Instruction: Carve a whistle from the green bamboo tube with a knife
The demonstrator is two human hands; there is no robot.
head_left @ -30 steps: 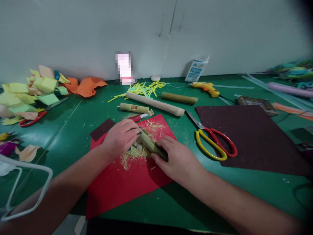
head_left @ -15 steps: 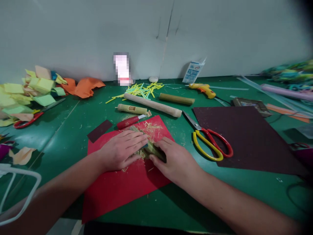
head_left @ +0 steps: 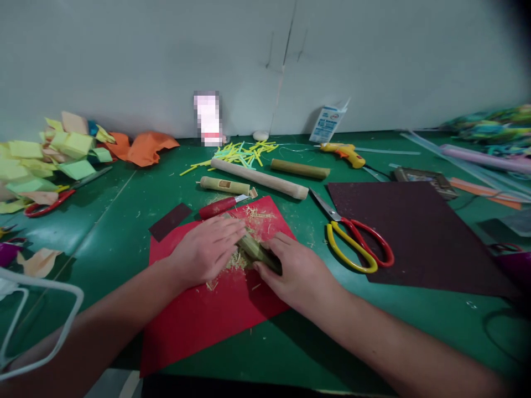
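My right hand is closed around the near end of a greenish bamboo tube, which lies slanted on a red sheet. Over the tube's far end lies my left hand, fingers pressed together and curled down. What is under its fingers is hidden. Pale shavings are scattered around the tube. Just beyond my left hand is a red-handled craft knife, its blade out. A notched bamboo piece rests behind the knife.
Scissors lie open to the right, partly on a dark maroon sheet. Farther back are a long pale stick, another bamboo tube, yellow strips and a yellow glue gun. Folded papers pile up at left.
My left hand has slid slightly back along the tube toward the left, uncovering more of it. A dark bluish edge seen at its fingertips is now out of sight. My right hand stays put.
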